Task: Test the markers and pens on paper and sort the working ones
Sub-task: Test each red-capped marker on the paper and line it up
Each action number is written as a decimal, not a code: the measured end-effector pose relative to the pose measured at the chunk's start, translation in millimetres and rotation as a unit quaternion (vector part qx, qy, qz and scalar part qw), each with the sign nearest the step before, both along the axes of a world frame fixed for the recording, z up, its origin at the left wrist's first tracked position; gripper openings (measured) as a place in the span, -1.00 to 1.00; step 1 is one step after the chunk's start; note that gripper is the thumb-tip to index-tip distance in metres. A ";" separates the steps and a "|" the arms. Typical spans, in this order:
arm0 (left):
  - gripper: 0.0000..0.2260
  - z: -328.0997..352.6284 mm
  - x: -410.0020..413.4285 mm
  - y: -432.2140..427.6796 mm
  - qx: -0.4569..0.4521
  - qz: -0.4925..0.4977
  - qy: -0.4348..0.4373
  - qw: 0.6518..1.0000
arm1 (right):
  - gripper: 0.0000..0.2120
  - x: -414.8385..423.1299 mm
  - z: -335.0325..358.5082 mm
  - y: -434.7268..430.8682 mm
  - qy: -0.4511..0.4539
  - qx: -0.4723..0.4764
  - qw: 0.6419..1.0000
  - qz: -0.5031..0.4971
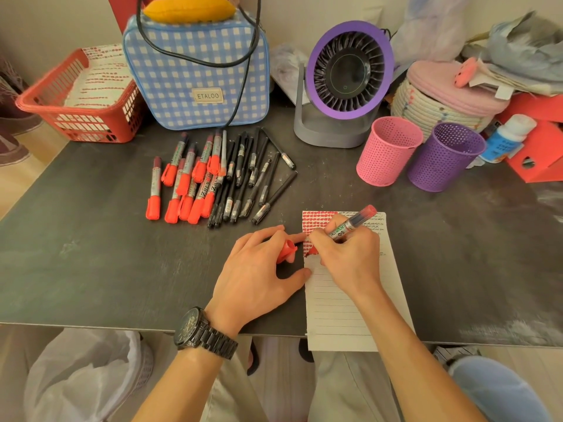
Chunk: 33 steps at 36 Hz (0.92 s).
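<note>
Your left hand [259, 266], pinching the red cap [287, 250] at the left edge of the paper [341, 309], should press that edge flat while your right hand [344, 257], gripping the marker [353, 223] over the paper's upper left, makes one short stroke just below the red marks [316, 222].

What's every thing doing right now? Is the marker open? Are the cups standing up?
marker: uncapped, gripped by right hand, tip on the paper.
cap: off, held by left hand.
paper: top filled with red marks, lower lines blank.
loose markers and pens: lying in a pile on the table, markers capped.
pink cup: upright.
purple cup: upright.
checked bag: upright, closed.
</note>
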<state>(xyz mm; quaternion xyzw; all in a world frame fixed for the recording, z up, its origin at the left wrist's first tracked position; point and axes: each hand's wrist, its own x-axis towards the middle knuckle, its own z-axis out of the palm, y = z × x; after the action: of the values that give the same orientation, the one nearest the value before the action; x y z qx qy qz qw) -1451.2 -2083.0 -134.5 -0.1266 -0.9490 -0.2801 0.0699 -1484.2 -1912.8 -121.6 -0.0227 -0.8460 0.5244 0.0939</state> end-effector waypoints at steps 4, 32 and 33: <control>-0.68 1.0 -2.3 -1.0 -0.010 -0.014 0.004 1.000 | -0.74 -7.7 8.9 5.9 -0.019 -0.149 0.988 -0.021; -0.69 4.6 8.1 -3.3 0.084 0.042 -0.024 0.995 | -0.76 31.1 8.0 49.9 -0.033 -0.370 0.924 0.090; -0.68 3.3 7.4 -3.8 0.083 0.036 -0.021 0.996 | -0.64 31.7 7.1 51.2 -0.033 -0.372 0.923 0.090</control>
<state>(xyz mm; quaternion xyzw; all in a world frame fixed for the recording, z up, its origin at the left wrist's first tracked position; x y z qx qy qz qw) -1443.8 -2086.8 -131.2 -0.0804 -0.9276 -0.3578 0.0705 -1452.5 -1861.6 -114.6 0.0030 -0.5915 0.8063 0.0029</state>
